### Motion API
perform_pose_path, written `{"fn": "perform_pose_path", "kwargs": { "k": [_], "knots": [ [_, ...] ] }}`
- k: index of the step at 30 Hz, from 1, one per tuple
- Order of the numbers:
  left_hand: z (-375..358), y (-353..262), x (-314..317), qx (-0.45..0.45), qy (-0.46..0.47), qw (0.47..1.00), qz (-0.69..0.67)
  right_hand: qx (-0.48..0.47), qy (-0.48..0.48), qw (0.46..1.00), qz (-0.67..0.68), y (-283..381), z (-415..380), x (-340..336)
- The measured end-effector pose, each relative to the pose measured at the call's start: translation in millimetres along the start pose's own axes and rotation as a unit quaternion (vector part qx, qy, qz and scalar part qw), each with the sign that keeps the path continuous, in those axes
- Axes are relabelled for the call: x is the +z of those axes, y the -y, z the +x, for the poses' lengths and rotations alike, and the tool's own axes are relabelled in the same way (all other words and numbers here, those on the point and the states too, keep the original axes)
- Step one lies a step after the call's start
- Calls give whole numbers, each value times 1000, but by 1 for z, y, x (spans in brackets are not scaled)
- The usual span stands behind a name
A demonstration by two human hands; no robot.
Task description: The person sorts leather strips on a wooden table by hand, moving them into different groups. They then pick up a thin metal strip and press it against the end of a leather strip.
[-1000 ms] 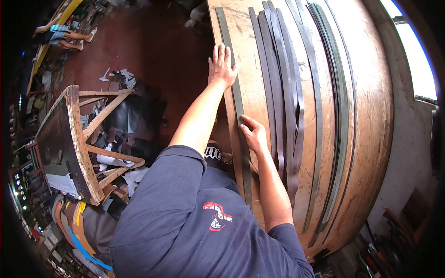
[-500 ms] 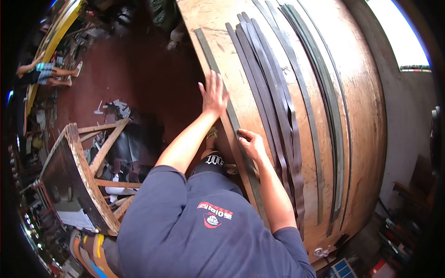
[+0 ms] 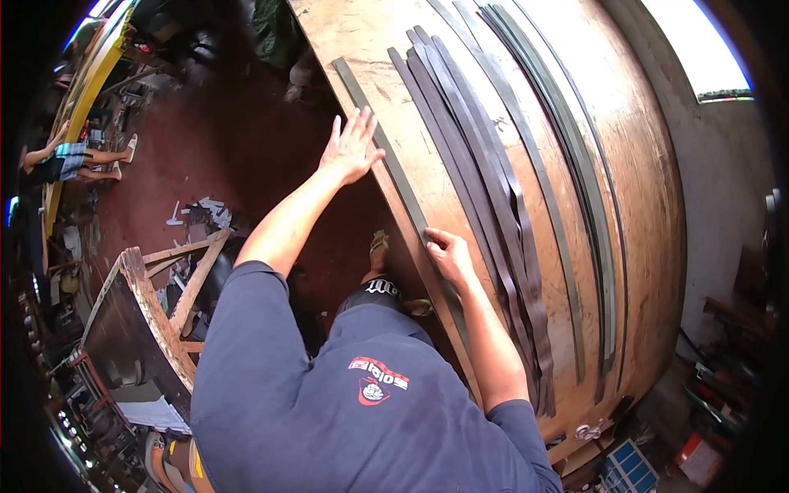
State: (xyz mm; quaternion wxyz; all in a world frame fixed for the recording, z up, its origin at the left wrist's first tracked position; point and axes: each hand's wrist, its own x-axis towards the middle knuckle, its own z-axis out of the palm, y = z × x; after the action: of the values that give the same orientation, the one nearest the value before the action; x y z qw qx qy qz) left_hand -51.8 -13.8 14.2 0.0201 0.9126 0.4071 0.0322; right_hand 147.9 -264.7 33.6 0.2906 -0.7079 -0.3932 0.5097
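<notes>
A long dark strip (image 3: 399, 177) lies along the near edge of the wooden table (image 3: 460, 238). My left hand (image 3: 351, 149) is at the table edge beside the strip's upper part, with its fingers spread and nothing held. Further down, my right hand (image 3: 448, 253) rests by the same strip, its thumb and forefinger at the strip's side and the other fingers curled. To the right lies a group of dark strips (image 3: 481, 177), then a single greenish strip (image 3: 538, 168) and a bundle of thin strips (image 3: 588, 189).
A wooden frame (image 3: 156, 308) stands at the lower left. Another person (image 3: 74, 160) is at the far left. Scraps (image 3: 214, 212) lie on the red floor. Near the table's bottom corner are scissors (image 3: 588, 430) and a blue crate (image 3: 629, 470).
My left hand has moved up and to the left along the strip, its fingers wider apart. My right hand has stayed nearly in place. The camera view has shifted slightly.
</notes>
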Motion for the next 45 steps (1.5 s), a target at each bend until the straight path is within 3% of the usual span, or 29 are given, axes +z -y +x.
{"fn": "perform_pose_path", "kwargs": {
  "k": [1, 5, 8, 11, 15, 20, 23, 45],
  "knots": [
    [2, 0, 12, -34, -63, 997, -13, -3, 4, 1000, -1, -3, 8, 4],
    [-11, -77, 28, -235, -16, 964, -124, -89, -14, 996, 2, -7, 38, 13],
    [-23, -109, 44, -261, -68, 955, -126, -73, 7, 997, 21, -8, 36, 12],
    [-20, -110, 44, -275, -74, 947, -146, -116, 33, 991, 62, -18, 16, 7],
    [-20, -110, 43, -285, -53, 949, -126, -54, 36, 997, 45, -34, -15, -6],
    [-20, -110, 39, -292, -46, 948, -122, -58, 36, 994, 80, -40, -38, -18],
    [-20, -111, 38, -293, -46, 948, -116, -42, 74, 990, 114, -54, -29, -18],
    [-19, -110, 44, -286, -64, 949, -114, -51, 76, 990, 111, -55, -22, -17]
  ]
}}
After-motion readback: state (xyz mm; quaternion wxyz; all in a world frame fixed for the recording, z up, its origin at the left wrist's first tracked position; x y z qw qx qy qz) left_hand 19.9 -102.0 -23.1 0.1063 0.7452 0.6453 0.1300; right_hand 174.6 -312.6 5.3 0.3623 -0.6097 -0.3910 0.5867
